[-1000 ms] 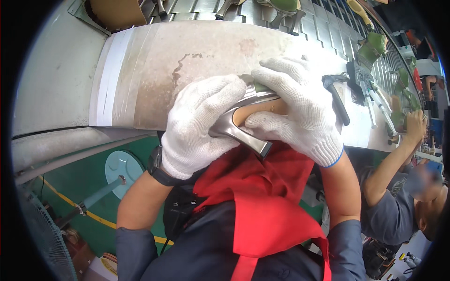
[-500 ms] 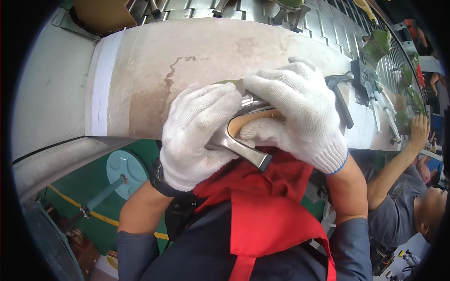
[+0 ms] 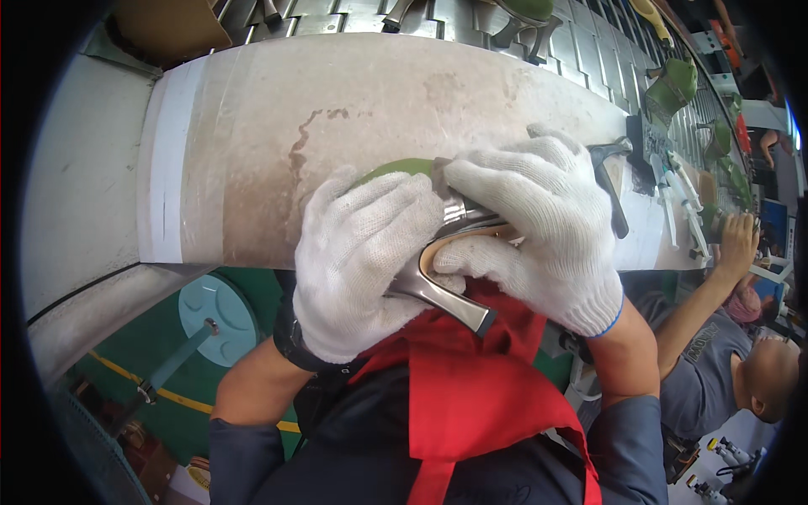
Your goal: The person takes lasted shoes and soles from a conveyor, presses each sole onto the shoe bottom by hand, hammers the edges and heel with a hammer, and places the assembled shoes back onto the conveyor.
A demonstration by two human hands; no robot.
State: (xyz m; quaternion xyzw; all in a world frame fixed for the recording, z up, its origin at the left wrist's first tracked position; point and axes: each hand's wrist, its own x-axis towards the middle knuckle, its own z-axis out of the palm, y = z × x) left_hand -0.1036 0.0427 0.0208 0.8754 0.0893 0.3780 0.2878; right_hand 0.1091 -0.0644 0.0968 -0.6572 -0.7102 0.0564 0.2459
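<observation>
A shiny pewter-coloured high-heeled shoe (image 3: 444, 300) is held between both my gloved hands over the near edge of the bench, its dark-tipped heel pointing down and to the right. A tan edge shows inside the heel's curve, and a green part (image 3: 397, 168) of the shoe or its last shows past my fingers. My left hand (image 3: 362, 252), in a white knit glove, wraps the left side of the shoe, near the heel. On the other side my right hand (image 3: 539, 223), gloved alike, grips it with the thumb under the tan edge. Much of the shoe is hidden by the gloves.
A hammer (image 3: 612, 187) lies on the bench (image 3: 278, 93) just right of my right hand, with syringes (image 3: 683, 202) beyond it. Heeled shoes on green lasts (image 3: 672, 88) stand on the metal slat conveyor (image 3: 459, 21). A co-worker's hand (image 3: 738, 240) is at the far right.
The shoe and both hands sit slightly lower in the picture, and more of the green part shows above my left fingers. The grip looks the same. The view has shifted a little.
</observation>
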